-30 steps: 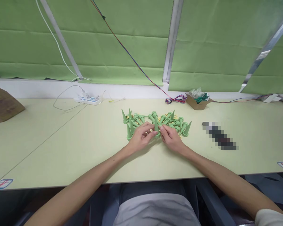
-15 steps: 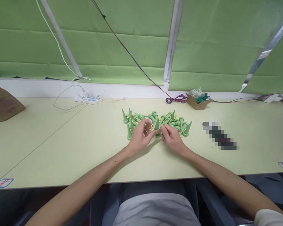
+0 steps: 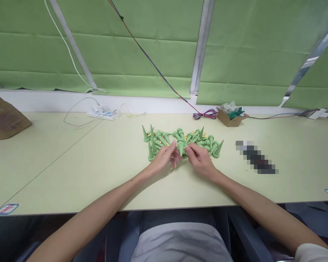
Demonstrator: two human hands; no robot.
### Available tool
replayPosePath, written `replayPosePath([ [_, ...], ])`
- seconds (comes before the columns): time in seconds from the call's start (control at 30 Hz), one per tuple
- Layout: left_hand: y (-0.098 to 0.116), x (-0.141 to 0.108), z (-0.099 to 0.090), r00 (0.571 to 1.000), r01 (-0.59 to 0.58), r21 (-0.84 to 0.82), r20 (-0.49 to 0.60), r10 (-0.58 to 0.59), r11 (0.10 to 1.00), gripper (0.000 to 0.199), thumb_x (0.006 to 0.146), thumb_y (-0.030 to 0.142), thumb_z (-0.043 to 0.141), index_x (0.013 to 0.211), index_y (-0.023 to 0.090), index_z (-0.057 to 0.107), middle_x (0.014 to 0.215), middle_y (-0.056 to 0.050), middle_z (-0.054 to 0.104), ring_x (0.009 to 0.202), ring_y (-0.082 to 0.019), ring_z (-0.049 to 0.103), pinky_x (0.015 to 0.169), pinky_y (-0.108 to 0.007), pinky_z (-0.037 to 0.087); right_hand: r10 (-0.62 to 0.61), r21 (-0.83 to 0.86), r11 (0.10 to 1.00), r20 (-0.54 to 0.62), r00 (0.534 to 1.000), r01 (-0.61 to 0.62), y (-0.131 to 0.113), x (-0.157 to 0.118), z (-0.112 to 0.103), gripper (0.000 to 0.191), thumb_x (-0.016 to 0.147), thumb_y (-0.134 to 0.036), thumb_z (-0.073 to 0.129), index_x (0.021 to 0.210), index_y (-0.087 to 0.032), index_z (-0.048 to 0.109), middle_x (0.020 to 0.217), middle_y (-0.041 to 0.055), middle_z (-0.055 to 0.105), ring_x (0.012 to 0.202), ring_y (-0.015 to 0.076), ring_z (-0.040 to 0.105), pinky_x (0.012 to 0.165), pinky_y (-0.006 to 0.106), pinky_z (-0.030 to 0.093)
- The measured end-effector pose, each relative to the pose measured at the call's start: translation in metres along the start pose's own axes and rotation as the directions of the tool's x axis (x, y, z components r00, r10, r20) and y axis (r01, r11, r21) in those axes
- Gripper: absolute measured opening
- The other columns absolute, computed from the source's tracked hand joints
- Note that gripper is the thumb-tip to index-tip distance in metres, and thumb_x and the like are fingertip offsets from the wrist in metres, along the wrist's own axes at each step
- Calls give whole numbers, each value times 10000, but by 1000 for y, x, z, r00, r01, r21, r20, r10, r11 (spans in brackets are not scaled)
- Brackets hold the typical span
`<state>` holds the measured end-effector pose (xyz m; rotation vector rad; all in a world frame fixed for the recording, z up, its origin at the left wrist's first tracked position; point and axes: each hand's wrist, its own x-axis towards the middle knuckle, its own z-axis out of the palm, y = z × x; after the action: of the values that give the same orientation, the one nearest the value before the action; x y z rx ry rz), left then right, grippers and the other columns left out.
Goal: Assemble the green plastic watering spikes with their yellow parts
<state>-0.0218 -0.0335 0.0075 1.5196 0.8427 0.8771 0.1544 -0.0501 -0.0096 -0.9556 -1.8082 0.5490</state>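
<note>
A green plastic plant watering spike is between my hands, its cap end up and its point turned down towards me. My left hand touches its left side, thumb raised near the cap and the other fingers curled below. On the right side, my right hand pinches with thumb and forefinger; whether it grips the spike itself or a small part on it is hidden. Around and behind my hands lies a pile of similar green spikes with small yellow pieces among them. Several spikes stand point up, such as one spike at the left.
A small cardboard box with clear plastic and green items is at the back right, beside a coiled red-blue cable. A power strip lies at the back left, a brown paper bag farther left. A pixelated dark object lies right.
The spike between my hands has tipped over from point up to point down. My left hand has turned, its thumb moving up and its fingers down. My right hand has barely moved.
</note>
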Motion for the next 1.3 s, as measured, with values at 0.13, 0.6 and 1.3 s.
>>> replayPosePath([
  [0.13,3,-1,-3,998,29,64,53,-32,998,633,894,671,430,660,119,632,561,-40,549,476,-120,532,454,-239,423,0,4,1000,23,1000,0,1,0,0,350,1010,-393,407,709,-215,408,576,-44,399,516,115,359,526,268,305],
  [0.6,4,-5,-5,993,-98,171,82,85,980,355,852,496,621,741,172,528,529,37,510,462,-97,476,497,-235,381,52,78,995,70,996,-57,7,-1,2,376,1026,-474,323,730,-243,344,551,-40,402,488,140,382,497,287,315],
  [1.3,-8,-4,1,950,-259,556,1,311,790,260,899,386,571,1061,192,508,603,73,462,554,-104,407,561,-229,320,68,211,974,47,997,-76,4,-2,4,448,1013,-536,322,685,-233,346,551,-41,347,476,120,327,466,272,294],
])
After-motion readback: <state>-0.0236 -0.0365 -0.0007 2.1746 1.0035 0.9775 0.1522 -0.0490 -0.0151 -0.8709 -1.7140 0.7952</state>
